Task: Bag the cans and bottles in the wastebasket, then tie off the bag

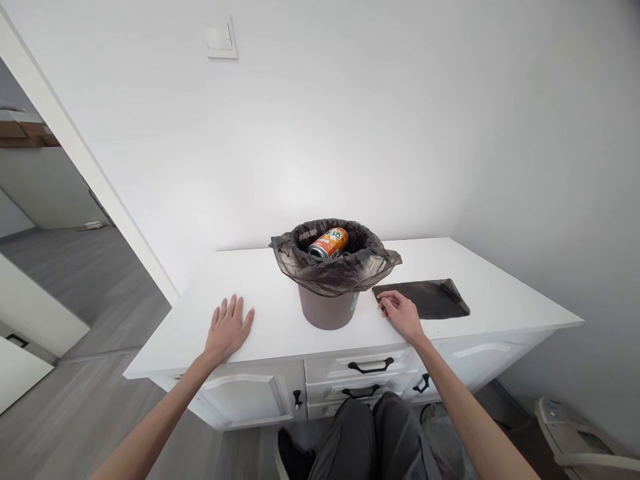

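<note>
A brown trash bin (326,312) stands on the white cabinet top, lined with a black plastic bag (335,275) folded out over its rim. An orange soda can (330,244) lies tilted in the bin's mouth; whatever is deeper inside is mostly hidden. Left of the bin, my left hand (230,328) rests flat on the surface, fingers spread, holding nothing. On the other side, my right hand (400,315) rests with loosely bent fingers at the left end of a flat, folded black plastic bag (433,299). Its fingers are apart and I see nothing gripped in them.
The white cabinet top (270,343) has drawers and doors with black handles (371,366) below its front edge. A white wall with a light switch (221,39) rises behind. My legs (373,433) are close to the cabinet. A pale appliance (575,427) stands at lower right.
</note>
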